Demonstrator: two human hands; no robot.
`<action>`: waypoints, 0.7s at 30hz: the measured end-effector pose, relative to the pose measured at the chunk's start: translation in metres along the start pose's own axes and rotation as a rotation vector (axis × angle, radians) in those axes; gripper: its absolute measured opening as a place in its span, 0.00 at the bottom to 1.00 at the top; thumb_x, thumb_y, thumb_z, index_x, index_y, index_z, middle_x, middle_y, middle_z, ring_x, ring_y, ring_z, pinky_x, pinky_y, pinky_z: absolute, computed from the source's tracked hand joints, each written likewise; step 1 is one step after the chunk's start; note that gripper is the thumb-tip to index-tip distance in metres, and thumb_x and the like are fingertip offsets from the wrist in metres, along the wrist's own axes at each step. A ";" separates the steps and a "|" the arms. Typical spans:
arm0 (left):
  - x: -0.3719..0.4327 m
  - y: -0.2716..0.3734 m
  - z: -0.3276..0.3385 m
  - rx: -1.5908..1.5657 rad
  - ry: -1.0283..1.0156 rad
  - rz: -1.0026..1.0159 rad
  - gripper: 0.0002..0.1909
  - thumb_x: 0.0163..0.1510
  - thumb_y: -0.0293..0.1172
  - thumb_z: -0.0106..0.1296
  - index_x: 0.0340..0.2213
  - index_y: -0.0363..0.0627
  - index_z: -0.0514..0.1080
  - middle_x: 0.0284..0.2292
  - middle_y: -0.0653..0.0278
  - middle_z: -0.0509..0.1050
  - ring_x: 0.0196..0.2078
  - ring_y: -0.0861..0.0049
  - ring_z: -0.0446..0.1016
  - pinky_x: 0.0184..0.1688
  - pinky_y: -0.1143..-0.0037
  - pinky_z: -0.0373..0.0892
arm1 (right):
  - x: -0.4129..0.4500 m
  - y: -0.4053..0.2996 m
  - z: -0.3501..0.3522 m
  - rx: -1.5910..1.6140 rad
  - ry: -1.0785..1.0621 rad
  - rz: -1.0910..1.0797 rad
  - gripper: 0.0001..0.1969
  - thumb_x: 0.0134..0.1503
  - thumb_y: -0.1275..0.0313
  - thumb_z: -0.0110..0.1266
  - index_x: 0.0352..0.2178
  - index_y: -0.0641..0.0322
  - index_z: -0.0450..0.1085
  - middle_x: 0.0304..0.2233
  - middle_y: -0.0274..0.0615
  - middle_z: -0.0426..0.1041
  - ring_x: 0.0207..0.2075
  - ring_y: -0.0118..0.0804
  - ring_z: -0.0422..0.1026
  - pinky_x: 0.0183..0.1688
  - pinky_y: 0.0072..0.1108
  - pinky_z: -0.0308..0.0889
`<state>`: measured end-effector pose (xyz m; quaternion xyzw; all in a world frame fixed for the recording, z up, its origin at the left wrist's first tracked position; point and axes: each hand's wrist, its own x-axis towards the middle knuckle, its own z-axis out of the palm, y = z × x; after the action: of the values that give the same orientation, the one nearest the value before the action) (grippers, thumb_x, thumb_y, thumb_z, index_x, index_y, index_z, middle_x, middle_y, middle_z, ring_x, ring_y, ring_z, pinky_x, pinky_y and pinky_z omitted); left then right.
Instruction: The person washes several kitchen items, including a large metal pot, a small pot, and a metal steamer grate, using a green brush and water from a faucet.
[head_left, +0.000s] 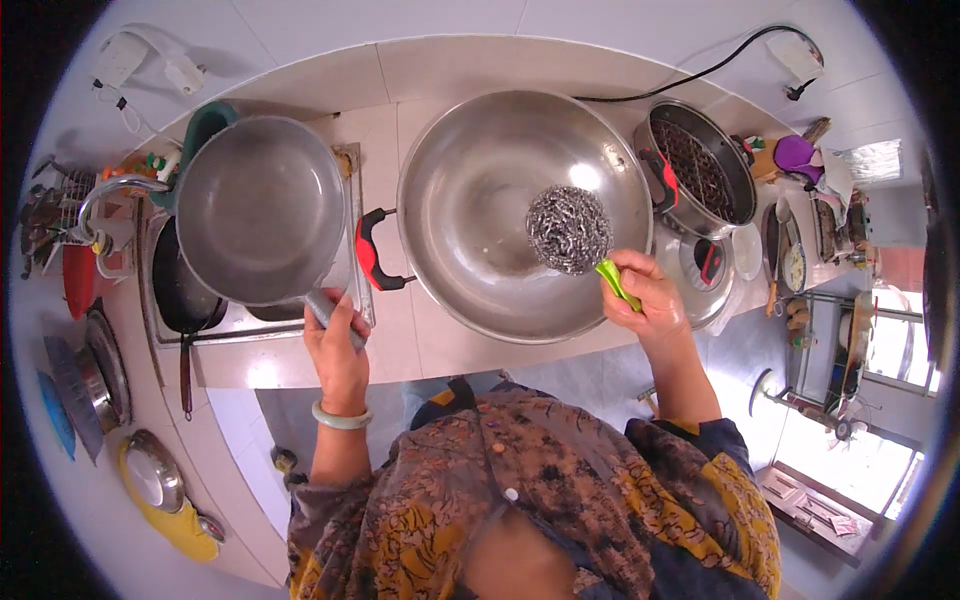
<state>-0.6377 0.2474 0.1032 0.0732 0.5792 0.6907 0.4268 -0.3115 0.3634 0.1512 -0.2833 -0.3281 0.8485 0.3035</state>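
Observation:
My left hand (336, 341) grips the handle of a grey frying pan (261, 210), which I hold over the sink (247, 330) with its inside facing up. In my right hand (645, 296) is the green handle of a steel wool scrubber (570, 229). The scrubber's wiry head is over the right half of a large stainless steel wok (480, 247) on the counter. The wok has a red and black side handle (375, 250) on its left. Whether the scrubber touches the wok, I cannot tell.
A dark pan (176, 274) lies in the sink below a curved faucet (112, 191). Right of the wok stand a steel pot with a rack (697, 161) and a lid (694, 274). A black power cord (675, 84) runs behind. More pans and lids (154, 472) lie at the left.

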 end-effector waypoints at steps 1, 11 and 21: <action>-0.002 0.002 -0.003 -0.011 -0.014 -0.022 0.07 0.46 0.23 0.46 0.30 0.41 0.62 0.19 0.69 0.62 0.16 0.84 0.60 0.19 0.83 0.59 | 0.000 -0.001 0.002 0.003 0.000 0.002 0.17 0.52 0.70 0.44 0.43 0.69 0.60 0.13 0.37 0.59 0.09 0.20 0.50 0.11 0.12 0.45; -0.023 -0.003 -0.045 0.061 0.040 -0.154 0.09 0.46 0.24 0.46 0.32 0.41 0.61 0.15 0.70 0.59 0.15 0.85 0.57 0.17 0.84 0.55 | 0.009 -0.011 0.011 -0.267 0.065 -0.039 0.18 0.50 0.70 0.48 0.42 0.70 0.64 0.17 0.35 0.64 0.13 0.21 0.56 0.13 0.11 0.47; -0.015 0.004 -0.038 0.025 0.044 -0.126 0.07 0.46 0.24 0.45 0.30 0.42 0.62 0.17 0.70 0.60 0.16 0.85 0.58 0.18 0.84 0.57 | 0.012 -0.024 0.032 -0.783 0.149 -0.101 0.17 0.49 0.78 0.47 0.43 0.63 0.64 0.20 0.31 0.66 0.18 0.16 0.58 0.20 0.09 0.54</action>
<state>-0.6532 0.2092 0.1009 0.0266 0.6003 0.6567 0.4556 -0.3331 0.3739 0.1852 -0.4215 -0.6172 0.6206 0.2371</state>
